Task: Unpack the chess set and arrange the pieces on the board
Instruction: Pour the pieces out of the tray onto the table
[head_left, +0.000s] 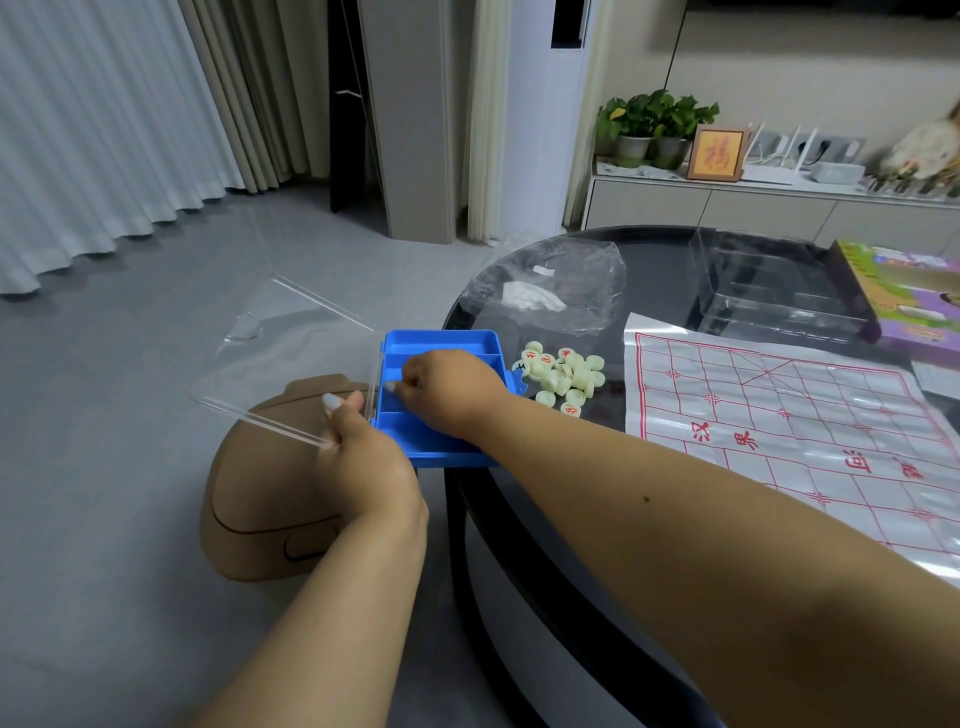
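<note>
A blue plastic case (441, 343) with several compartments sits at the left edge of the dark round table (654, 244), its clear lid (275, 353) swung open out over the floor. My left hand (363, 457) grips the lid's near edge at the hinge corner. My right hand (447, 389) reaches into the case with curled fingers; what they hold is hidden. A heap of pale round chess pieces (563, 376) with red and black characters lies just right of the case. The plastic board sheet (800, 431) with red grid lines is spread to the right.
A crumpled clear bag (550, 291) lies behind the pieces. A clear plastic box (769, 291) and a purple game box (904, 296) stand at the back right. A brown rounded stool (260, 499) sits on the floor beside the table, under the lid.
</note>
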